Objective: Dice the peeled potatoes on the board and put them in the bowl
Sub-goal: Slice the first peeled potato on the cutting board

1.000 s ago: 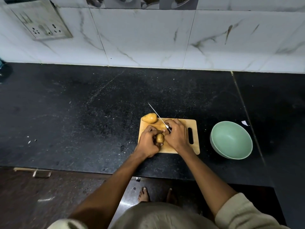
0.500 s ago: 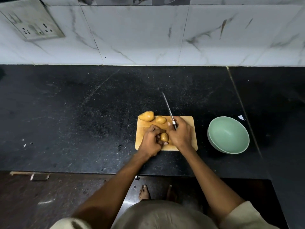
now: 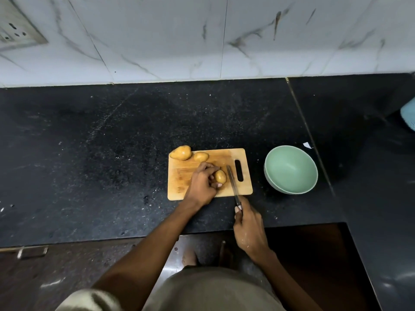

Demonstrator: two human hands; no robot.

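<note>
A wooden cutting board (image 3: 179,187) lies on the black counter. My left hand (image 3: 202,182) grips a small potato piece (image 3: 220,176) on the board's middle. Two more potatoes sit at the board's far left corner: a larger one (image 3: 180,152) overhanging the edge and a smaller one (image 3: 201,156). My right hand (image 3: 249,230) holds a knife (image 3: 232,185) by its handle, in front of the board; the blade lies along the board just right of the held potato. A pale green bowl (image 3: 291,169) stands empty to the right of the board.
The counter (image 3: 112,153) is black stone, with a seam (image 3: 310,135) right of the bowl and a white scrap (image 3: 307,145) beside it. A tiled wall with a socket plate (image 3: 15,30) rises behind. A light blue object (image 3: 409,117) shows at the right edge.
My right hand has drawn back toward me off the board, swinging the knife from pointing away over the potatoes to lying beside the held piece. The left hand stays on the potato.
</note>
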